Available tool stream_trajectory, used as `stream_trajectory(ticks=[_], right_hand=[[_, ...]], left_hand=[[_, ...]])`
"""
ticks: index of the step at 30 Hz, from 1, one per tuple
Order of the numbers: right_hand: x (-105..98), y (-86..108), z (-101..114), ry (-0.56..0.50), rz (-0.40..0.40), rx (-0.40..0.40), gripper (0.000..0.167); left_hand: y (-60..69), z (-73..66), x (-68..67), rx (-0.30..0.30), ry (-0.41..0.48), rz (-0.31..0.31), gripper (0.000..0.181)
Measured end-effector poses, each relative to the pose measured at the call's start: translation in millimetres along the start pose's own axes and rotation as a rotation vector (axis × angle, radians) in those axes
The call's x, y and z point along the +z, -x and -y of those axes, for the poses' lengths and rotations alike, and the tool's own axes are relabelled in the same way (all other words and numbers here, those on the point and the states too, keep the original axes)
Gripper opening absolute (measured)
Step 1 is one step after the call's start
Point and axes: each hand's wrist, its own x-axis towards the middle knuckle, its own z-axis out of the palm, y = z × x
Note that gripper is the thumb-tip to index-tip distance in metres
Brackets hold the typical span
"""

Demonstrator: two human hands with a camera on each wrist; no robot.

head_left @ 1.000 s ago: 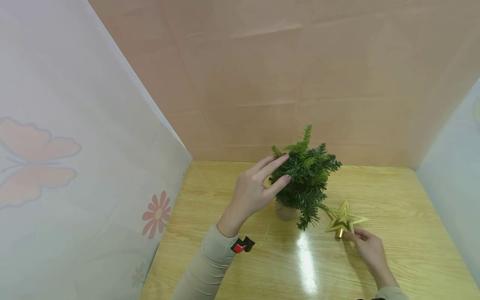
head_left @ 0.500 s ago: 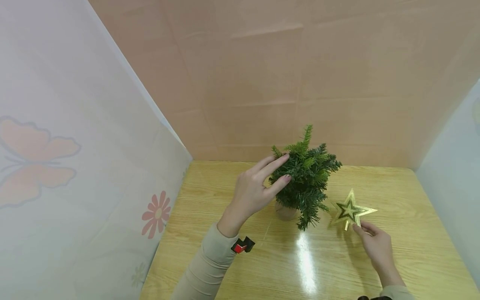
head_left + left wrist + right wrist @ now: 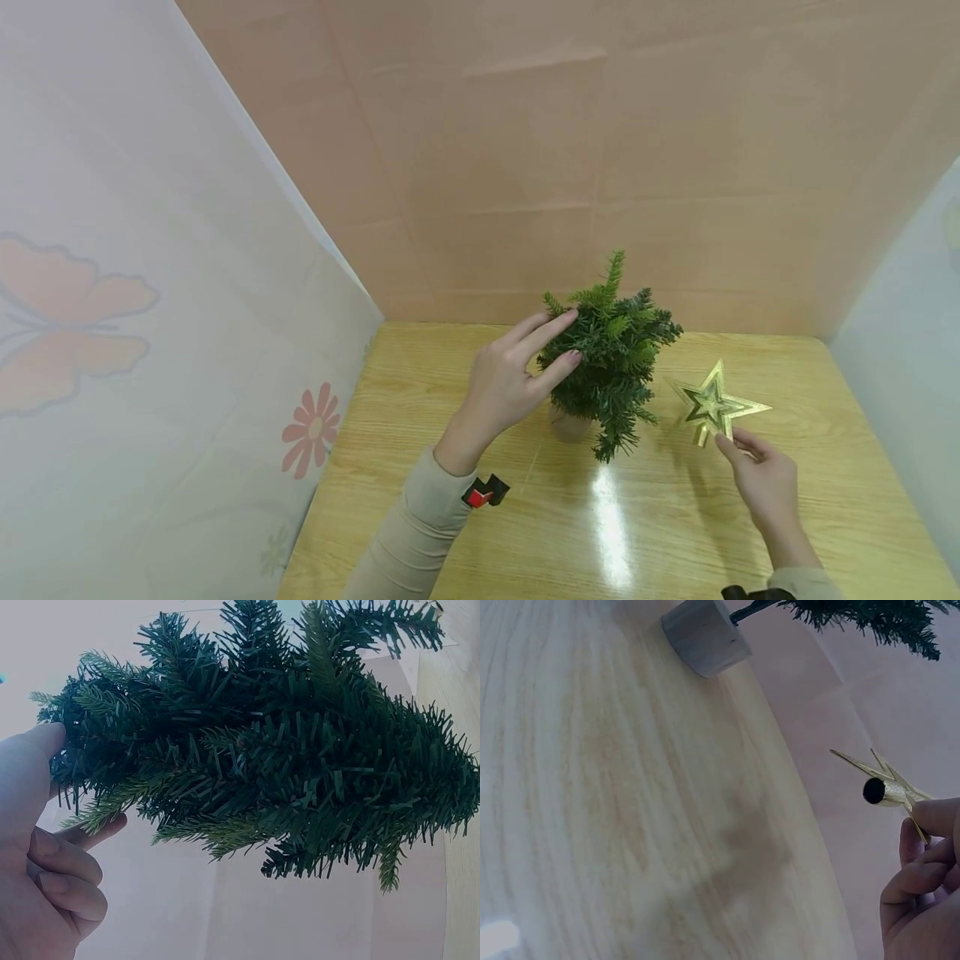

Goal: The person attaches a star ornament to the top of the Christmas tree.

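My right hand (image 3: pixel 768 483) pinches one lower point of the gold star (image 3: pixel 710 404) between thumb and forefinger, and in the right wrist view my other fingers fold in toward the palm. The short gold socket (image 3: pixel 702 435) sticks out of the star, its dark hollow end turned to that wrist camera. I hold the star up off the table (image 3: pixel 847 483), tilted, a shadow lying on the wood below; it is to the right of the small green tree (image 3: pixel 611 350), near the branches but apart from them.

My left hand (image 3: pixel 501 379) is at the top of the tree, holding it with thumb and forefinger on either side and needles between them. The left wrist view shows two more of my fingers (image 3: pixel 67 857) curled in below, clear of the needles. How firmly I press, I can't tell.

The tree stands on its round base (image 3: pixel 570 425), with a bare bit of trunk (image 3: pixel 756 610) between that and the branches. A streak of light (image 3: pixel 611 525) shines on the wood in front of it. My left sleeve (image 3: pixel 420 525) is beige, with a black and red device (image 3: pixel 485 492) at the wrist. Behind the table hangs a creased brownish-pink backdrop (image 3: pixel 510 167); to my left, a pale panel (image 3: pixel 202 275) carries a butterfly (image 3: pixel 60 325) and a red flower (image 3: pixel 311 429).
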Motion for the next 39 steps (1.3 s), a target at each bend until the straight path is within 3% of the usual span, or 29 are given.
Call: stream_trajectory(ticks=[7,32,39], right_hand=[[-4.8,-1.6,17.1,-0.055,-0.044,-0.017,0.060],[-20.1,-0.6,58.2,-0.095,-0.123,-0.073,0.050],[-23.7,-1.0,64.0,-0.146,-0.132,-0.093,0.035]], left_hand=[[-0.3,0.2,-0.1,0.003,-0.003,-0.002,0.050],[0.2,-2.1,-1.0,-0.024,0.012,0.010,0.050],[0.6,-1.6,-0.7,-0.023,0.013,0.011,0.050]])
